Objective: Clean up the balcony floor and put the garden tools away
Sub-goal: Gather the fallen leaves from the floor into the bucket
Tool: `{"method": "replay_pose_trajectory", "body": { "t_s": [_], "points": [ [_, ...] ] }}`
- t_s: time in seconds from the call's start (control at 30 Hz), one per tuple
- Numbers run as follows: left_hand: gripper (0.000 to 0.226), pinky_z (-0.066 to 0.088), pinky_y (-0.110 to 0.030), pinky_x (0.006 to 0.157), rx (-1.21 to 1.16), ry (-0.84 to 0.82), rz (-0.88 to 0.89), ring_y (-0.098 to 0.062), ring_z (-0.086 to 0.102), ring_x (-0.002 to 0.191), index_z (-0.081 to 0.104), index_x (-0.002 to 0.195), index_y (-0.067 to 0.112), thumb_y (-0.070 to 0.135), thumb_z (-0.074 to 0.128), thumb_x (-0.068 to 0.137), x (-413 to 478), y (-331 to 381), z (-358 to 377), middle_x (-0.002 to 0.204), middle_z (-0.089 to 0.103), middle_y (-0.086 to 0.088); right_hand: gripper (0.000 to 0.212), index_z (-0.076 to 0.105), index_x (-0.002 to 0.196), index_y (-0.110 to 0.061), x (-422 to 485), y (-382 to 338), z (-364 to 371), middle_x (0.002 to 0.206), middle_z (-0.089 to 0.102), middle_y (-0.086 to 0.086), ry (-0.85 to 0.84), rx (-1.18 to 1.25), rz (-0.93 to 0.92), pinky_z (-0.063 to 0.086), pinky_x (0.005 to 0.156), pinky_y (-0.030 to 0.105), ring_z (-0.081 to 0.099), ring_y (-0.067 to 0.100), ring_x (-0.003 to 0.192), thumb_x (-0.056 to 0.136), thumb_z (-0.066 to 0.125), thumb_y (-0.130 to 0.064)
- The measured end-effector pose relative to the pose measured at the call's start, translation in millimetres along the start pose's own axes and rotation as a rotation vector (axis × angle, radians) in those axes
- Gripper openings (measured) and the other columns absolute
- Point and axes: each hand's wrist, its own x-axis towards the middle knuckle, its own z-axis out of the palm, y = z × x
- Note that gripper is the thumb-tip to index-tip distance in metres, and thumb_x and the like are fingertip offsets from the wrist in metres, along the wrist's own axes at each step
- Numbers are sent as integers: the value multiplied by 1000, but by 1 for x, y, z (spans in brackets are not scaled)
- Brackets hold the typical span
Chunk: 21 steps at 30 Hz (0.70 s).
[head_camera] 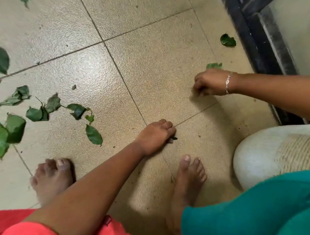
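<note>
I am looking down at a beige tiled floor (152,72) from a crouch, with both bare arms reaching forward.

My left hand (156,135) rests knuckles-up on the floor near the middle. Its fingers (169,128) are curled tight together, and a small green leaf scrap (174,138) pokes out from under them, gripped against the tile.

My right hand (212,82) is farther forward and to the right, with a thin silver bracelet (227,83) on its wrist. Its fingers (199,87) curl down to the floor. They are blurred, so I cannot tell whether they pinch anything. A torn leaf (214,65) lies just beyond this hand, partly hidden by it. A curled leaf (227,40) lies farther on, near a dark frame (257,42) that runs along the upper right edge.

The scattered leaves (15,129), green and some crumpled, lie in a loose group at the far left, well apart from both hands.

My left foot (52,178) and right foot (188,181) are bare and flat on the tiles. A white pot (255,153) with a woven band stands just right of the right foot.
</note>
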Motion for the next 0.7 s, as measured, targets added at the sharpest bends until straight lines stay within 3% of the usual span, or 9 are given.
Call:
{"method": "replay_pose_trajectory", "body": {
  "t_s": [0.1, 0.2, 0.33, 0.43, 0.57, 0.7],
  "points": [
    [21, 48, -34, 68, -77, 39, -38, -24, 56, 84, 61, 98, 7, 26, 57, 92, -2, 6, -2, 93, 61, -9, 12, 72, 86, -8, -12, 13, 8, 90, 65, 8, 31, 71, 59, 36, 70, 24, 60, 22, 83, 77, 69, -2],
    [7, 43, -31, 63, -354, 156, -250, -23, 53, 75, 54, 81, 8, 11, 57, 87, 8, 15, -8, 84, 57, -10, 15, 69, 85, -7, -16, 34, -1, 85, 68, 12, 210, 352, 242, 49, 64, 24, 62, 21, 69, 77, 67, 5],
    [36, 38, -19, 58, -693, 240, -536, -11, 49, 60, 43, 64, 21, -3, 63, 82, 37, 13, -25, 65, 51, 2, 22, 64, 96, 0, -28, 75, -5, 85, 62, 17, 447, 712, 492, 57, 67, 37, 58, 19, 62, 78, 64, 13],
    [34, 47, -23, 50, -966, 359, -655, -4, 53, 48, 50, 75, 19, -13, 56, 84, 56, 5, -38, 62, 53, -2, 34, 61, 106, -1, -29, 91, 1, 100, 53, 16, 512, 857, 572, 57, 54, 24, 55, 18, 62, 77, 62, 16],
    [23, 51, -23, 47, -1161, 414, -711, -9, 57, 46, 63, 80, 10, -11, 56, 86, 83, 1, -56, 63, 60, -6, 40, 62, 109, -14, -7, 77, 16, 110, 41, 7, 508, 674, 428, 50, 50, 12, 49, 10, 71, 79, 61, 12],
    [16, 49, -18, 44, -1252, 400, -745, -5, 56, 43, 61, 76, 4, -6, 57, 88, 110, 5, -67, 65, 59, -9, 25, 68, 98, -8, 19, 73, 26, 104, 55, 10, 427, 378, 334, 44, 76, 25, 56, 23, 92, 76, 68, 3]
  ]
}}
